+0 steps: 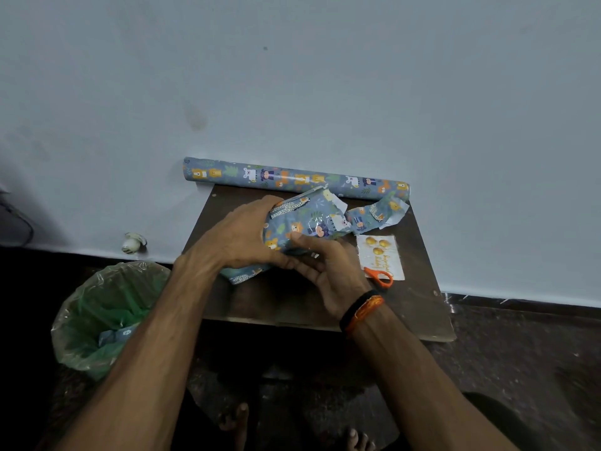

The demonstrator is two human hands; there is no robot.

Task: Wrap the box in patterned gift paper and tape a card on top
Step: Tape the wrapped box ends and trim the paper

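The dark brown bench (pixel 292 307) stands against the pale wall, and beside its left edge is a bin with a green liner (pixel 107 317), probably kept near for paper scraps. The roll of patterned gift paper (pixel 292 177) lies along the far edge, out of the working area. At the middle of the bench is the box (pixel 309 219), already covered in the same paper. The left hand (pixel 240 236) grips its left end with curled fingers, and the right hand (pixel 328 265) holds the near side with the thumb pressing on top, I think to keep a fold flat. A loose paper offcut (pixel 377 214) lies toward the far right corner. The birthday card (pixel 380 255) waits near the right edge, with orange scissors (pixel 379 277) partly on it.
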